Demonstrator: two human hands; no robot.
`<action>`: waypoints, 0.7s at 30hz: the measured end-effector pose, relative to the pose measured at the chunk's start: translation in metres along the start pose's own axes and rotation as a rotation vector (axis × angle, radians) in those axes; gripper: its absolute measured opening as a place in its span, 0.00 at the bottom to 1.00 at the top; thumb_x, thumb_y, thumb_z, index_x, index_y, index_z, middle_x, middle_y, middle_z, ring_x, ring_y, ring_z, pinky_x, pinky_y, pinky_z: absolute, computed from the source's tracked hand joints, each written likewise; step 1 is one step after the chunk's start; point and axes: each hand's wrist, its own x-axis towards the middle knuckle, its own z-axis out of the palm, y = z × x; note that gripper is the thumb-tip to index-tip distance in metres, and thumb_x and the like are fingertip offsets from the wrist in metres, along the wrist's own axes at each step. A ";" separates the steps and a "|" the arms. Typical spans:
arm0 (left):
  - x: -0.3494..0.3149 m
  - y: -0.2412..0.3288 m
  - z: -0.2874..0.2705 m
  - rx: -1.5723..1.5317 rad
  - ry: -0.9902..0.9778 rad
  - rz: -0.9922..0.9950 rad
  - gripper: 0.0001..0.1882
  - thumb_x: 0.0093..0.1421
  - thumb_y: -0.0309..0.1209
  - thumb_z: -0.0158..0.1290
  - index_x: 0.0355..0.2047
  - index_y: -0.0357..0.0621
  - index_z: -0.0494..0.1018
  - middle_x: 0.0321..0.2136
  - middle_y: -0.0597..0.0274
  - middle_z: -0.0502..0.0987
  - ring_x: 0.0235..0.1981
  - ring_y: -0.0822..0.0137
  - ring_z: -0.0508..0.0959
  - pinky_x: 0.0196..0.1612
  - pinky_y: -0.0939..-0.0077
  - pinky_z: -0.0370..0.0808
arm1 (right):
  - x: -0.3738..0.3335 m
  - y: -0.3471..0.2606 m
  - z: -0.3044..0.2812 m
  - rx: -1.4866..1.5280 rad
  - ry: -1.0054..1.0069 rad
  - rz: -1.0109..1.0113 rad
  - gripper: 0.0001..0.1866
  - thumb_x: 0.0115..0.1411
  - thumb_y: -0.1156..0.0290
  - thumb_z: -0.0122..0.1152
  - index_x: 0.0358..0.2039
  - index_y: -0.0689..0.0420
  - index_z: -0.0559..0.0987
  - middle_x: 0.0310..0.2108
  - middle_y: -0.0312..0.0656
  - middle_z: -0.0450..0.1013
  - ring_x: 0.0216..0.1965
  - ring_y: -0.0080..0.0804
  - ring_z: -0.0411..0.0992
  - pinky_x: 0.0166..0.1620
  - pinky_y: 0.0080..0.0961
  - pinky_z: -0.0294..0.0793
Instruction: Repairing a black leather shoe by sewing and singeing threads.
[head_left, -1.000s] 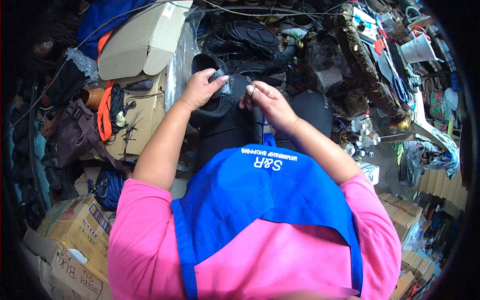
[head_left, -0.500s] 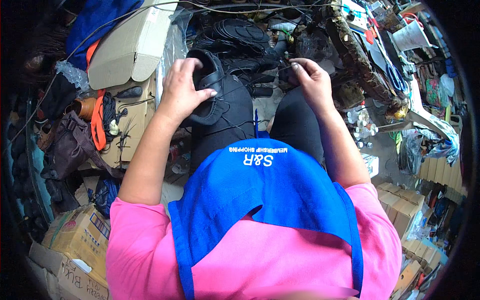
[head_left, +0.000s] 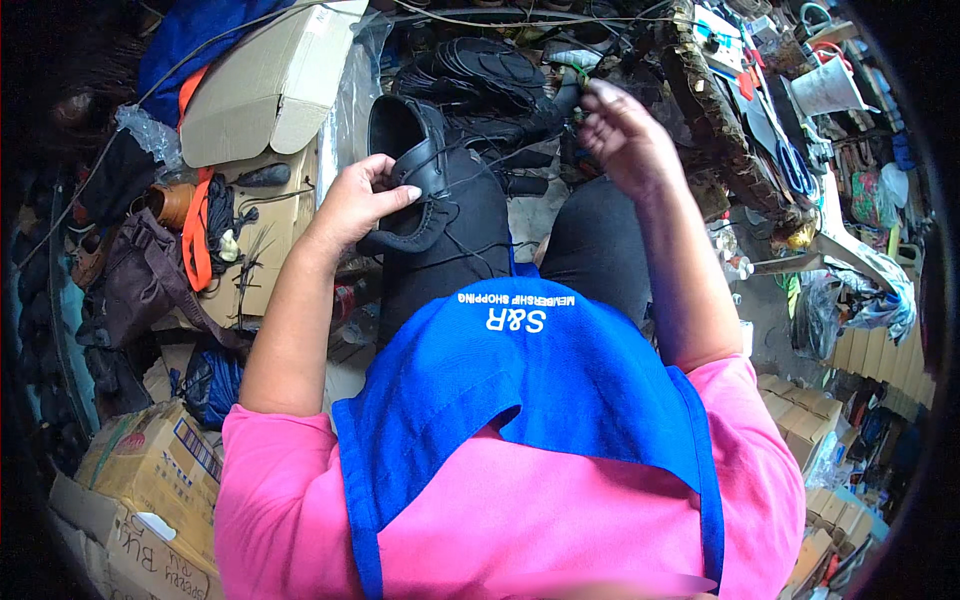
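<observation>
A black lace-up shoe (head_left: 410,170) rests on my left thigh, its opening facing away from me. My left hand (head_left: 362,200) is closed on the side of the shoe, thumb on the outer face and fingers toward the opening. Loose dark laces or cords (head_left: 475,240) trail from it across the thigh. Raised beyond my right knee, my right hand (head_left: 628,140) has its fingers curled and somewhat blurred. Whatever the fingertips pinch is too small to make out. A blue apron (head_left: 530,370) covers my lap.
Beyond my knees lies a pile of black shoe soles (head_left: 470,75). A rough wooden edge (head_left: 715,110) runs along the right, near a white bucket (head_left: 828,90). Cardboard (head_left: 275,85) and a dark bag (head_left: 145,265) sit at the left, above a cardboard box (head_left: 165,460).
My right hand has moved up and away from my knee, its fingers curling more. My left hand has slid lower along the shoe, which shows more of its opening.
</observation>
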 end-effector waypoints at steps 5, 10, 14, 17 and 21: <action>0.000 0.000 0.012 0.005 0.079 0.014 0.11 0.50 0.29 0.61 0.30 0.39 0.72 0.24 0.68 0.74 0.27 0.78 0.71 0.32 0.81 0.70 | -0.014 0.065 0.028 -1.112 -0.337 -0.187 0.20 0.52 0.68 0.65 0.47 0.54 0.77 0.30 0.35 0.73 0.33 0.23 0.69 0.38 0.23 0.70; -0.003 -0.001 0.012 -0.019 0.109 0.010 0.09 0.51 0.27 0.60 0.29 0.39 0.71 0.23 0.68 0.73 0.26 0.79 0.70 0.31 0.82 0.69 | -0.015 0.078 0.054 -1.308 -0.526 -0.284 0.11 0.49 0.70 0.64 0.31 0.59 0.74 0.28 0.47 0.72 0.31 0.40 0.72 0.35 0.33 0.71; -0.004 0.001 0.024 0.051 0.168 0.155 0.07 0.51 0.26 0.58 0.28 0.39 0.71 0.23 0.68 0.73 0.25 0.79 0.69 0.30 0.82 0.69 | -0.007 0.072 0.039 -1.606 -0.089 -0.335 0.09 0.52 0.68 0.59 0.30 0.59 0.74 0.26 0.51 0.72 0.29 0.47 0.74 0.34 0.37 0.72; -0.003 0.017 0.028 0.042 0.141 0.118 0.06 0.51 0.25 0.57 0.28 0.39 0.71 0.23 0.67 0.74 0.26 0.79 0.70 0.31 0.81 0.70 | 0.012 0.073 0.012 -0.977 0.133 -0.262 0.10 0.59 0.66 0.54 0.37 0.58 0.76 0.25 0.45 0.75 0.27 0.40 0.75 0.32 0.31 0.74; 0.007 0.013 0.017 0.008 0.033 0.012 0.06 0.53 0.23 0.57 0.29 0.42 0.70 0.25 0.72 0.72 0.28 0.81 0.70 0.33 0.84 0.67 | 0.017 0.042 0.024 -0.063 0.168 0.005 0.13 0.62 0.73 0.50 0.46 0.63 0.69 0.40 0.46 0.72 0.38 0.34 0.74 0.43 0.30 0.75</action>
